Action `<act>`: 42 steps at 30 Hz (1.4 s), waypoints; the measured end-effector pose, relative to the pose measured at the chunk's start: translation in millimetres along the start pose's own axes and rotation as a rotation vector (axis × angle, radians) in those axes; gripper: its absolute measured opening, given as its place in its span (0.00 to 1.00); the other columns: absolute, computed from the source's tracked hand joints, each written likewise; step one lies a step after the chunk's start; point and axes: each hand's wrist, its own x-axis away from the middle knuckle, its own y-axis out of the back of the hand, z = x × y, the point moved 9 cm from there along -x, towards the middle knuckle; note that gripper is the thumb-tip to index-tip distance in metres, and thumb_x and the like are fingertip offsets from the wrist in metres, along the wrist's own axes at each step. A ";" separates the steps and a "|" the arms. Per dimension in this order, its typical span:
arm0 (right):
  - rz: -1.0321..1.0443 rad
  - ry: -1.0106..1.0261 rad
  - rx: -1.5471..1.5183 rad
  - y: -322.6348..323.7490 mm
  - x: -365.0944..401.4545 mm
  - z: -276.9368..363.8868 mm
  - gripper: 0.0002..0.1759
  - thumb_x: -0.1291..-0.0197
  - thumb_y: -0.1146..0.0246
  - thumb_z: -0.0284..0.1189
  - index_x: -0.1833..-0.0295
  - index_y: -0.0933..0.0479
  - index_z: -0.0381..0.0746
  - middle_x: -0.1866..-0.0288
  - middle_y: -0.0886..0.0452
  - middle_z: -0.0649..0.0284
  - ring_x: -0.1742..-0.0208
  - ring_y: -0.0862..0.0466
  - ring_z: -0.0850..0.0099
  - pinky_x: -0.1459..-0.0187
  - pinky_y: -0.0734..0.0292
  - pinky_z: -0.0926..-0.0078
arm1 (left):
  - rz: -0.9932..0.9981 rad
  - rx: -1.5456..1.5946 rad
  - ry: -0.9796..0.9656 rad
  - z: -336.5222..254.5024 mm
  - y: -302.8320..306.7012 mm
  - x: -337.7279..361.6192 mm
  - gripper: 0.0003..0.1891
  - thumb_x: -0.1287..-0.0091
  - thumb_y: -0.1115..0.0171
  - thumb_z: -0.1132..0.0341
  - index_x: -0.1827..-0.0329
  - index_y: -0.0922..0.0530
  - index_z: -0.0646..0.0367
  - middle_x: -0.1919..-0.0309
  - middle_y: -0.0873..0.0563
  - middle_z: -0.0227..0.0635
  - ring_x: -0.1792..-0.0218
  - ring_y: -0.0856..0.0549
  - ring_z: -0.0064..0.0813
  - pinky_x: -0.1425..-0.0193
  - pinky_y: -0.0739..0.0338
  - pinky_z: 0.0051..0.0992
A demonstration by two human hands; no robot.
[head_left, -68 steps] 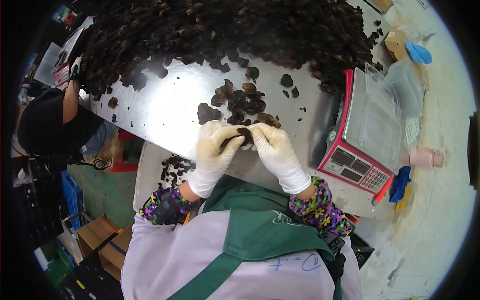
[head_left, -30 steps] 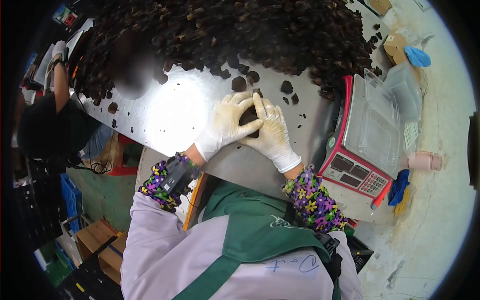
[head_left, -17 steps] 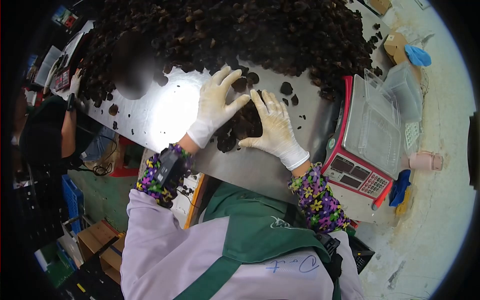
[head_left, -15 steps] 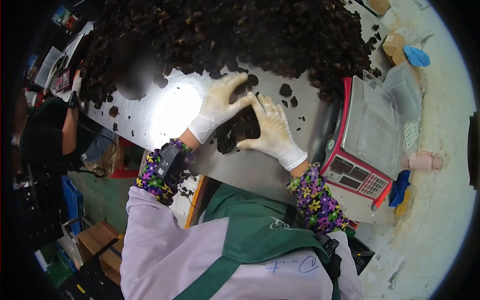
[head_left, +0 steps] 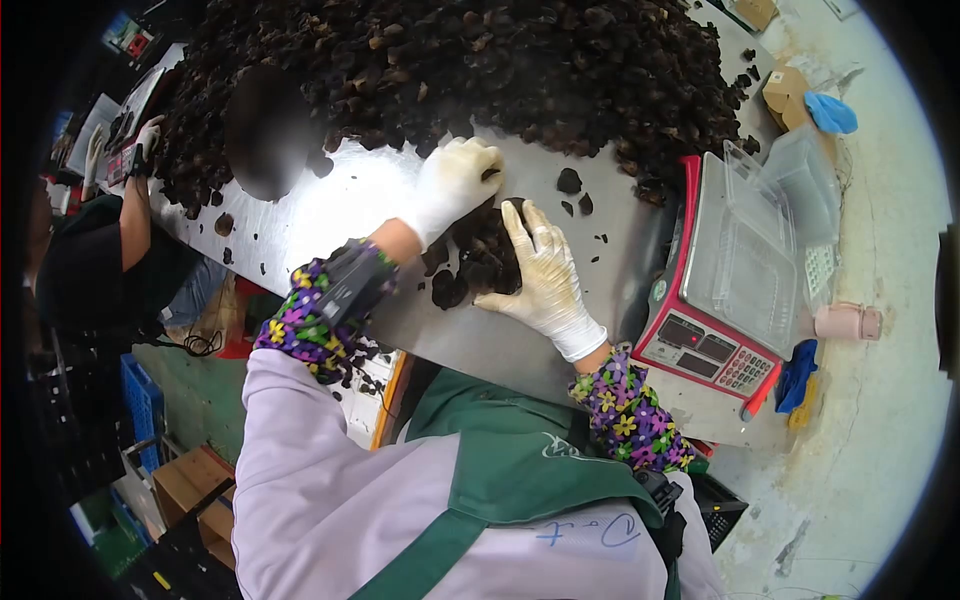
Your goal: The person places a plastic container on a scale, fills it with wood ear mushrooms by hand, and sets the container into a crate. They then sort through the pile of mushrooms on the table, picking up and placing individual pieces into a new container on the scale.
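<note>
At the far left, a co-worker's gloved hand [head_left: 149, 135] is beside the left end of a broad heap [head_left: 450, 80] of dark, curled pieces that covers the far side of the metal counter [head_left: 470, 340]. A blurred dark oval [head_left: 265, 130] shows in front of the heap; what it is cannot be told.

The left hand [head_left: 458, 182], gloved in white, is near the heap's front edge, its grip curled together with a small dark piece [head_left: 490, 175] showing between the fingers.

Just nearer, and partly behind its wrist, is a loose cluster [head_left: 488, 250] of dark pieces, its long axis running from near left to far right. A round dark piece [head_left: 448, 289] lies at its near-left end.

The right hand [head_left: 548, 290] is the nearer to the cluster, lying along its right side. This grip is apart, thumb and fingers spread, the hollow facing left towards the cluster.

Far right of those fingertips lies a loose flake [head_left: 569, 181], and well to the right stands a red scale [head_left: 700, 350] with clear plastic trays [head_left: 745, 240] on top.
</note>
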 end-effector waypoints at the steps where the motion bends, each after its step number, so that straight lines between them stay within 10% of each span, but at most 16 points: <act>1: 0.000 0.000 -0.003 2.4 0.6 -1.9 0.74 0.68 0.17 0.54 0.16 0.47 0.40 0.24 0.37 0.38 0.25 0.35 0.41 0.24 0.41 0.48 | 0.003 -0.002 0.001 -3.4 11.6 10.6 0.08 0.35 0.34 0.62 0.55 0.13 0.50 0.61 0.14 0.39 0.54 0.16 0.47 0.48 0.21 0.43; 9: 0.014 0.010 0.007 2.8 -7.2 -11.9 0.78 0.70 0.21 0.64 0.15 0.50 0.42 0.23 0.40 0.34 0.21 0.39 0.39 0.21 0.45 0.46 | 0.028 0.261 0.124 -23.2 44.8 117.5 0.33 0.32 0.34 0.49 0.26 0.26 0.54 0.27 0.29 0.55 0.26 0.31 0.55 0.22 0.37 0.47; 20: 0.032 0.013 -0.009 -3.8 -3.7 0.5 0.72 0.66 0.19 0.58 0.16 0.46 0.41 0.27 0.33 0.43 0.23 0.36 0.48 0.22 0.43 0.49 | -0.205 0.132 0.211 -35.6 33.0 127.6 0.50 0.46 0.26 0.41 0.22 0.34 0.58 0.30 0.29 0.59 0.29 0.31 0.61 0.25 0.36 0.53; 24: 0.025 0.024 0.010 -4.7 -1.2 1.8 0.73 0.66 0.19 0.58 0.16 0.47 0.41 0.27 0.34 0.43 0.23 0.36 0.47 0.22 0.44 0.50 | -0.173 0.145 0.236 -33.0 35.1 133.7 0.47 0.40 0.30 0.41 0.21 0.35 0.56 0.27 0.33 0.59 0.26 0.33 0.59 0.22 0.39 0.51; 30: 0.015 0.031 0.024 -7.3 1.1 -0.6 0.73 0.65 0.20 0.60 0.16 0.47 0.42 0.27 0.33 0.42 0.23 0.36 0.47 0.22 0.45 0.50 | -0.222 0.078 0.180 -31.1 48.5 117.9 0.23 0.39 0.32 0.68 0.39 0.15 0.39 0.30 0.25 0.49 0.28 0.31 0.57 0.24 0.38 0.50; 42: 0.000 0.030 0.080 -7.6 3.3 1.0 0.71 0.63 0.23 0.63 0.16 0.46 0.42 0.26 0.33 0.44 0.22 0.36 0.49 0.21 0.46 0.50 | -0.117 -0.028 0.133 -19.3 38.0 108.1 0.11 0.39 0.26 0.60 0.53 0.11 0.42 0.33 0.20 0.34 0.24 0.33 0.51 0.21 0.44 0.52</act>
